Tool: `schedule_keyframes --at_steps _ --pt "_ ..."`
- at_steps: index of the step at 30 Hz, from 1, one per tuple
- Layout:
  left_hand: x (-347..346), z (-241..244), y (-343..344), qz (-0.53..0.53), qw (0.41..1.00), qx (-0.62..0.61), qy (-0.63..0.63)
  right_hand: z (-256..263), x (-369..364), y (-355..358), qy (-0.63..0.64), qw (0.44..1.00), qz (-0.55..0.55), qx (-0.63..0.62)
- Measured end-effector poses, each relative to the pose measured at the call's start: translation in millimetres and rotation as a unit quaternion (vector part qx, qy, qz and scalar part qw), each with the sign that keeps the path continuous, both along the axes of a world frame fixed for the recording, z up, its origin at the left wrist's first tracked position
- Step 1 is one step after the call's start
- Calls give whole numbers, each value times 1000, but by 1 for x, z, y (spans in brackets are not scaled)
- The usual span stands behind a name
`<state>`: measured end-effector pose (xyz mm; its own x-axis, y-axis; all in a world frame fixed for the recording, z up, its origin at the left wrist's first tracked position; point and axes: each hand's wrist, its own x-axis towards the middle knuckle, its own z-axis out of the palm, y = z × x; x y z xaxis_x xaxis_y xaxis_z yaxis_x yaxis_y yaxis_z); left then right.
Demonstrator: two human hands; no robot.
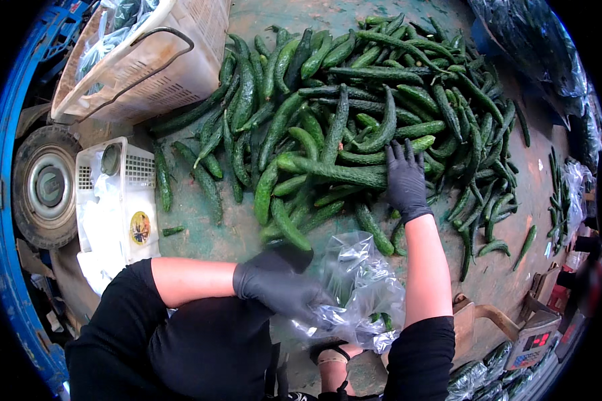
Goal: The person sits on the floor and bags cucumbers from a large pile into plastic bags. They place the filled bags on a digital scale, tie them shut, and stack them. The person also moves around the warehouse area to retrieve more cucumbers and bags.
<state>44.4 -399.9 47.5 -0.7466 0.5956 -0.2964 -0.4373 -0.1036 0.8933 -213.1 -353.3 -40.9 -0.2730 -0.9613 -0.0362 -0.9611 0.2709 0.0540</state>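
A large heap of green cucumbers (361, 110) lies before me on a worn green surface. My right hand (406, 180), in a black glove, lies palm down on the near side of the heap, fingers stretched out. A long, slightly blurred cucumber (341, 170) runs up to its palm; whether the hidden thumb grips it I cannot tell. My left hand (286, 290), also gloved in black and blurred, is at a clear plastic bag (366, 280) close to my body, fingers closed on its edge. Some green cucumber shows through the bag near its lower end.
A large slatted plastic crate (180, 65) with a wire handle stands upper left. Below it, a white basket (140, 200) holds plastic bags, beside a wheel (47, 185). A scale with a lit display (534, 341) is lower right, near bagged cucumbers (481, 376). More bagged produce (537, 45) sits upper right.
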Motion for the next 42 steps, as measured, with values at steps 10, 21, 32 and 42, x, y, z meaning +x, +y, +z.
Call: schedule_keyframes --at_steps 10,21,32,42 --pt "3 -12 11 44 990 -88 106 -17 54 70 -90 992 -81 47" --pt "12 -7 0 119 989 55 65 -26 40 92 -117 974 -173 -91" --pt "1 10 -21 132 986 60 -78 -40 74 80 5 996 -82 21" --pt "-3 11 -19 297 936 -106 158 -25 48 79 -204 969 -133 -35"
